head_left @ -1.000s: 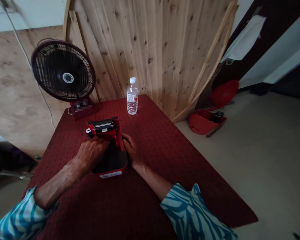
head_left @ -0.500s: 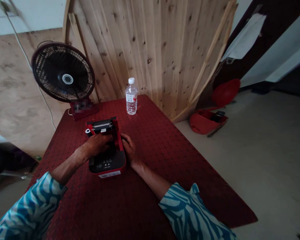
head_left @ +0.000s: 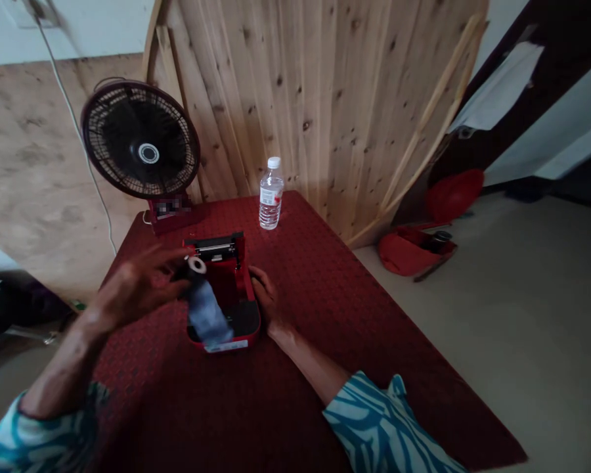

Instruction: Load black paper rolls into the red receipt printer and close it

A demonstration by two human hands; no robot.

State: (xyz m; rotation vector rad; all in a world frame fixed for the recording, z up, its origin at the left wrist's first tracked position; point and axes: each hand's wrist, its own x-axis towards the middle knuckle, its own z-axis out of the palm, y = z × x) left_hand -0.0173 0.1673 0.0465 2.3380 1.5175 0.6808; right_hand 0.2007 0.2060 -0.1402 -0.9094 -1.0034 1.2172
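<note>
A red-and-black label printer (head_left: pixel 249 318) stands on the table with its inside exposed. My left hand (head_left: pixel 128 286) pinches a dark ribbon roll (head_left: pixel 196 265) with a white core, lifted at the printer's left side. From the roll a bluish, shiny strip of ribbon (head_left: pixel 209 315) hangs down over the printer's front, blurred by motion. My right hand (head_left: pixel 267 299) lies along the printer's right side wall, its fingers against the outside and partly hidden by it.
The table (head_left: pixel 354 341) has a dark red patterned cover. A fan (head_left: pixel 148 152) stands at its back left, and a water bottle (head_left: pixel 270 197) near its back edge. Wooden boards (head_left: pixel 315 98) lean behind. On the floor at right is a red container (head_left: pixel 404 253).
My left hand has come out of the printer and moved left, drawing the roll and its ribbon strip up. The right hand stays at the printer's side. The view has shifted slightly.
</note>
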